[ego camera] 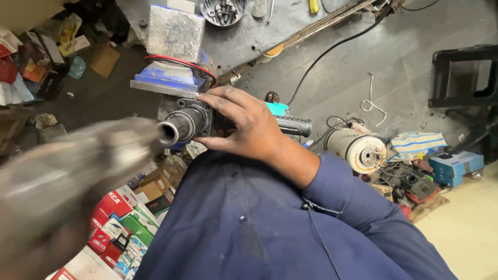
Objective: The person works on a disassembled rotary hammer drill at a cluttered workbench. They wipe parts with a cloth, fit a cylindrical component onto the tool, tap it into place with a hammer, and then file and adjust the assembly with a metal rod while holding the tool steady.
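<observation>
**Right hand gripping a power-tool body, left side lost in blur**

Nearest the camera, the person's dark blue shirt (249, 228) is filling the lower middle of the view, its sleeve running up to the right hand (244, 127). That hand is wrapping over the dark grey power-tool body (194, 122), fingers curled down across the housing and clamped on it. The tool is lying roughly level above the lap, its round hollow nose (170, 133) pointing left and its ribbed side handle (293, 126) sticking out to the right past the hand.

At the lower left a large grey smear (67, 176) is sweeping across the frame, its tip reaching close to the tool's nose; it may be the left hand or something held in it, but the blur is hiding which, so its grip cannot be told.

Beneath the smear, red, green and white cardboard boxes (122, 223) are lying in a heap on the floor. Just beyond the tool, a blue bench vise (174, 57) with a worn metal block on top is standing, a red cable (181, 62) looping round it. To the right, a cylindrical motor part (358, 148) is resting on the grey floor near a blue box (456, 166). Farther back, a black cable (337, 46) is trailing across the floor.
</observation>
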`<state>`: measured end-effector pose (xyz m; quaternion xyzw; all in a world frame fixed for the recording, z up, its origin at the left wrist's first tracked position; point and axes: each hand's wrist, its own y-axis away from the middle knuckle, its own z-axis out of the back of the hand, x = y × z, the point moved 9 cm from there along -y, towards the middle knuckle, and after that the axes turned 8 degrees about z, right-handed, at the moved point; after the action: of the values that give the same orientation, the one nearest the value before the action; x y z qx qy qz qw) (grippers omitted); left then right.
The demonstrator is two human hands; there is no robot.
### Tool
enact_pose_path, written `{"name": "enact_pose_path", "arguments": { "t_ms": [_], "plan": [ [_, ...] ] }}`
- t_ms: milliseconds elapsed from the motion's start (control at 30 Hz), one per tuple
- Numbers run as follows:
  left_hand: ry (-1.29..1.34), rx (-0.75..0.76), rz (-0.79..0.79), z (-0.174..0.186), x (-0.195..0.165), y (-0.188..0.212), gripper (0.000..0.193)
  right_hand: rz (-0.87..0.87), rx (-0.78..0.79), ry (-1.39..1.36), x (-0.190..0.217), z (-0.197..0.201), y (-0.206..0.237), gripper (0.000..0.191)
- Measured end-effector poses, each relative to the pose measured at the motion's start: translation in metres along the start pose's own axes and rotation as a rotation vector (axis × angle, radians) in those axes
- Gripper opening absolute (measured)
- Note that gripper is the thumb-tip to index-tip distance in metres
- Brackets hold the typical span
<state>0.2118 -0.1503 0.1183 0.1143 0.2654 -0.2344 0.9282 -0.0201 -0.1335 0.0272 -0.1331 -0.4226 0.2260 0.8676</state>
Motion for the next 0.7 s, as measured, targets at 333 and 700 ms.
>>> {"name": "enact_pose_path", "arguments": {
  "t_ms": [333, 700],
  "plan": [
    [0.013, 0.054, 0.078, 0.002, -0.016, -0.018, 0.037, -0.017, 0.033, -0.015, 0.001, 0.003, 0.001, 0.07],
    [0.43, 0.13, 0.529, -0.034, 0.025, -0.004, 0.034, -0.052, 0.022, -0.023, -0.003, 0.006, 0.006, 0.067]
  ]
}}
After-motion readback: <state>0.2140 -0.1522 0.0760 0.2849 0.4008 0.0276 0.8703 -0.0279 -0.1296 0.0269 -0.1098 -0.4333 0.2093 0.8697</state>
